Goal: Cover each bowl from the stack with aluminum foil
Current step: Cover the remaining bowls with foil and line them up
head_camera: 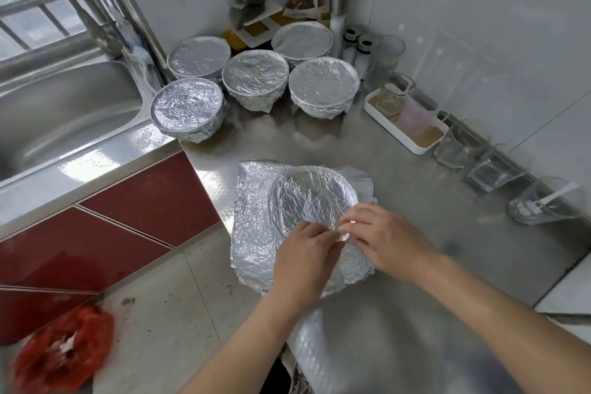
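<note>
Five bowls (256,73) wrapped, at counter (415,169) rear. Sixth bowl (310,198) under loose foil (256,208) near front edge. Foil at near rim pinched by left hand (303,256) and right hand (383,240). Risk: tearing from hard pulling; bowl sliding off edge from sideways tugging.

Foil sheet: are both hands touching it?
Touching. Head view: the left hand and right hand both pinch the foil sheet, fingertips on its surface.
</note>
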The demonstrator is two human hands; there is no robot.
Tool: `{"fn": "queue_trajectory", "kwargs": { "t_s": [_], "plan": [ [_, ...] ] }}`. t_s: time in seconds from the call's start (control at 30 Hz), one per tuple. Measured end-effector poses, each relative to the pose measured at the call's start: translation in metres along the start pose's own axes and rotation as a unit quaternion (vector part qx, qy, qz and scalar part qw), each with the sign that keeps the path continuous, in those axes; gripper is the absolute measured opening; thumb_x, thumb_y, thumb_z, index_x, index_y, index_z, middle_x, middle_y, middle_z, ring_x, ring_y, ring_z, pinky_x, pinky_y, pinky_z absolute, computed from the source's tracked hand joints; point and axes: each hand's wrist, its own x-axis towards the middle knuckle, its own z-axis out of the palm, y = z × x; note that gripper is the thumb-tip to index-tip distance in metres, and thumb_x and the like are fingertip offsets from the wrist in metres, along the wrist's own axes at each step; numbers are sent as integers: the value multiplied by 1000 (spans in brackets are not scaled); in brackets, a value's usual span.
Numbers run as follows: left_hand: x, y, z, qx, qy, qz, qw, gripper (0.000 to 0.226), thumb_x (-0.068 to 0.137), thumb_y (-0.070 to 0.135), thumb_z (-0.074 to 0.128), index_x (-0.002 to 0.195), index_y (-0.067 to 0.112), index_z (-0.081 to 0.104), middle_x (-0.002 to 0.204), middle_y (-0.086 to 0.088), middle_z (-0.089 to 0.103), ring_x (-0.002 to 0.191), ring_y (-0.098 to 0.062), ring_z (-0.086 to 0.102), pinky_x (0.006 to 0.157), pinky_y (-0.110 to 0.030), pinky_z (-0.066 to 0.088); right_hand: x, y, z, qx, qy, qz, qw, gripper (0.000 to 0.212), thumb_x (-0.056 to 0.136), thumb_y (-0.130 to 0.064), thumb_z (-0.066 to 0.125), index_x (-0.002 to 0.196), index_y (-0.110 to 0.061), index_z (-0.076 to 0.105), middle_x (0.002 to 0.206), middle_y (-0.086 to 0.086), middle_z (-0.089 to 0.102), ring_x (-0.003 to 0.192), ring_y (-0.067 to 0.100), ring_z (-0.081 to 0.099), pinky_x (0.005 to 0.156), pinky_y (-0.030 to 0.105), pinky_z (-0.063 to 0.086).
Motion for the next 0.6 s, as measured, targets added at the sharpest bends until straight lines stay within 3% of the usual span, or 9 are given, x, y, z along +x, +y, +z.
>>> {"fn": "queue_trajectory", "kwargs": {
  "t_s": [0.13, 0.27, 0.4, 0.6],
  "plan": [
    [-9, -25, -16, -31, -37, 33, 998, 31, 91, 41, 51, 92, 23, 77, 88, 10, 67, 84, -14, 55, 61, -29, 51, -7, -14, 6, 92, 11, 72, 993, 20, 85, -20, 66, 103, -14, 74, 106, -4, 67, 100, 16, 58, 91, 23, 44],
    [-17, -37, -16, -14, -77, 72, 994, 33, 90, 46, 52, 97, 25, 76, 90, 9, 66, 86, -14, 55, 63, -29, 52, -7, -24, 22, 98, -6, 70, 993, 16, 82, -18, 74, 97, -15, 74, 99, -5, 65, 92, 16, 58, 84, 30, 51],
    [-17, -36, -14, 30, -65, 98, 993, 27, 91, 41, 54, 87, 24, 75, 83, 10, 62, 79, -13, 53, 59, -29, 51, -5, -26, 31, 33, 11, 25, 999, 18, 73, -11, 82, 86, -14, 71, 88, -3, 63, 82, 18, 57, 70, 28, 53],
    [-12, -22, -6, 81, -29, 128, 988, 31, 88, 32, 50, 66, 20, 67, 66, 6, 58, 64, -15, 53, 55, -27, 46, -6, -16, 34, -16, 23, -7, 1000, 20, 73, 6, 68, 81, -11, 65, 85, 0, 58, 83, 22, 54, 63, 34, 53]
  ]
}}
